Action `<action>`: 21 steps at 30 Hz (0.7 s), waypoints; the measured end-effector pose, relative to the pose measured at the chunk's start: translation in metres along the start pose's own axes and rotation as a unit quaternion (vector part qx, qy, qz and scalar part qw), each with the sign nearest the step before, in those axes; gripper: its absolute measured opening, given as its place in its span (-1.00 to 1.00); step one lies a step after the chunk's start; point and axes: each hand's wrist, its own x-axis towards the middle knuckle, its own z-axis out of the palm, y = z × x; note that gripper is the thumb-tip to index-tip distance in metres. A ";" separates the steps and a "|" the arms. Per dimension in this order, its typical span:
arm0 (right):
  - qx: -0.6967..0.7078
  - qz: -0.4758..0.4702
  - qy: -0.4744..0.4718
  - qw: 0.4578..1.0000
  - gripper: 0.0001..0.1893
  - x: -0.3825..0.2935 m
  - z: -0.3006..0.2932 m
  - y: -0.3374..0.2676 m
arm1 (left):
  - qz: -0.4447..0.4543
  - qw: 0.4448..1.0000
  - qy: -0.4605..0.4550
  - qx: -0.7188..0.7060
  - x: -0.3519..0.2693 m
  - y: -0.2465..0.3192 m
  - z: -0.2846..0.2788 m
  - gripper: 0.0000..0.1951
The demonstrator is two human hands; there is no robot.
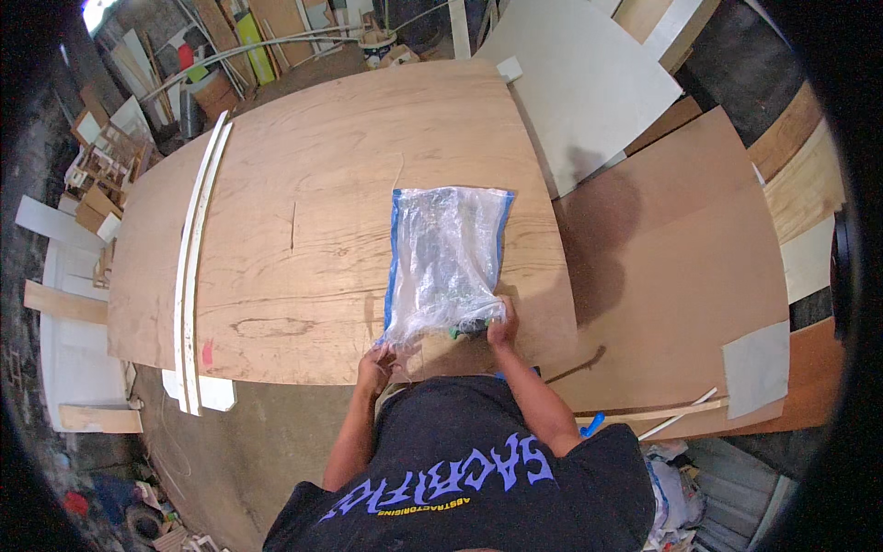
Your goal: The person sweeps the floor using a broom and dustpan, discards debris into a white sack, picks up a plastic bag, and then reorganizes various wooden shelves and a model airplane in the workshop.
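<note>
A white translucent woven plastic sack point(448, 248) with blue side edges lies on a large plywood sheet point(331, 138), its frayed mouth towards me. My left hand point(376, 367) grips the near left corner of the mouth. At the near right corner, my right hand point(504, 323) holds the sack's edge. Something dark and green point(471, 326) shows at the mouth, beside my right hand; what it is cannot be told. A loose thread point(400, 169) runs from the far left corner of the sack over the wood.
Two long white strips point(196, 269) lie across the left part of the plywood. A white panel point(593, 90) and a brown board point(683, 262) are on the right. Wood offcuts and a bucket point(378, 45) stand beyond the far edge.
</note>
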 end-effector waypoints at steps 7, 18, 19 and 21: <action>-0.180 -0.176 -0.019 0.967 -0.69 -0.018 -0.050 -0.075 | 0.174 0.852 0.100 0.484 -0.013 0.024 -0.012 -0.60; -0.314 -0.030 -0.164 0.935 -0.54 -0.028 -0.071 -0.049 | 0.370 0.561 0.007 0.740 0.029 0.001 0.041 -0.56; -0.318 -0.014 -0.191 0.929 -0.54 -0.022 -0.070 -0.052 | 0.348 0.561 -0.001 0.751 0.029 0.005 0.043 -0.58; -0.279 -0.155 -0.105 0.942 -0.50 -0.011 -0.064 -0.065 | 0.342 0.567 0.001 0.749 0.030 0.011 0.051 -0.57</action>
